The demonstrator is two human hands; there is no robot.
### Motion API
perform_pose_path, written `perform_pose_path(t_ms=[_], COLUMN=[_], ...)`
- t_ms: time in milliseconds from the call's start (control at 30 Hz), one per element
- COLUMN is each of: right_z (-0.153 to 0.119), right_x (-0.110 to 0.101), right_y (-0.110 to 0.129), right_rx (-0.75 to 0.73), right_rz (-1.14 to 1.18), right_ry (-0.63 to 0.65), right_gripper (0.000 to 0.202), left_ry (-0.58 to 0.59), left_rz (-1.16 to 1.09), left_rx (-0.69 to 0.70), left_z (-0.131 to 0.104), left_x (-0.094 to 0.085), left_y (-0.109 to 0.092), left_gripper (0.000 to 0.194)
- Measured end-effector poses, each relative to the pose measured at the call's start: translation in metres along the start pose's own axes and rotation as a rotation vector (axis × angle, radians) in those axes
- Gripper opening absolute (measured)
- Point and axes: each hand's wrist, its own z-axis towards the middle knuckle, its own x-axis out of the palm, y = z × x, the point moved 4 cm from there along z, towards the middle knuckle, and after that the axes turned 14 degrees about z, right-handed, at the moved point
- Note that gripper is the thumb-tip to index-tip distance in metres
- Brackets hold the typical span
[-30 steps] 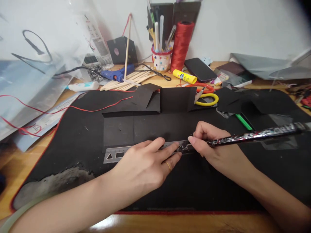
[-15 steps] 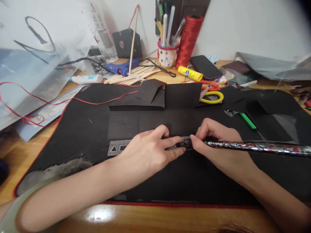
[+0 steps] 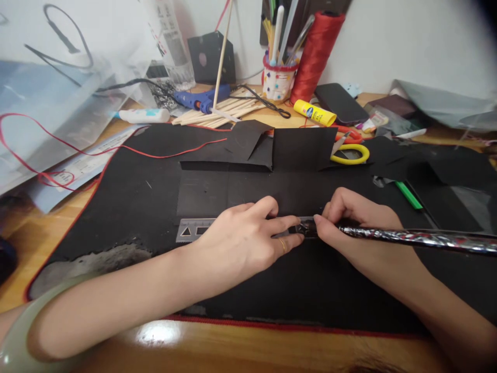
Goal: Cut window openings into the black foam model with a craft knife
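Observation:
My left hand (image 3: 252, 233) presses down on a clear ruler (image 3: 186, 231), its fingers spread and two fingertips near the ruler's right part. The ruler lies along the lower edge of a black paper sheet (image 3: 202, 192). My right hand (image 3: 345, 217) is closed around a long, shiny, dark patterned stick (image 3: 419, 237), which extends to the right. Its thumb tip is beside the ruler's right end, close to my left fingertips. The tip of the stick is hard to make out there. Folded black paper (image 3: 305, 147) stands just behind the sheet.
Yellow-handled scissors (image 3: 351, 154), a green cutter (image 3: 408, 195) and a glue stick (image 3: 315, 113) lie behind my right hand. Further back are a blue glue gun (image 3: 202, 98), wooden sticks (image 3: 233, 110), a pen cup (image 3: 278, 83) and a red thread spool (image 3: 316, 57). Red cord (image 3: 155, 155) crosses the mat's left.
The view has shifted slightly, so most objects appear a little further right and higher. Both hands keep nearly the same pose on the ruler and the stick.

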Motion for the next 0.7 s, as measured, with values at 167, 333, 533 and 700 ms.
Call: perform_pose_path(t_ms=[167,333,533,700], right_z=[0.0004,-0.001,-0.0005,0.001], right_x=[-0.0011,-0.0012,-0.0016,-0.0029], right_y=[-0.0033,-0.0028,-0.0024,-0.0042], right_rx=[-0.01,-0.005,-0.016,-0.004], right_rz=[0.017,0.065,0.058,0.0], right_ry=[0.004,-0.035,-0.039,-0.014], right_gripper=[0.025,0.025,0.026,0.025], left_ry=[-0.018,-0.024,-0.035,-0.039], left_rz=[0.012,0.02,0.032,0.02], left_rx=[0.001,0.008,0.009,0.001], left_z=[-0.0002,-0.0004,-0.0006,-0.0004], left_x=[-0.0008,-0.0004,0.0001,-0.0002], left_y=[-0.0001,-0.0006,-0.0007,0.0001], left_gripper=[0.031,0.031,0.03,0.03])
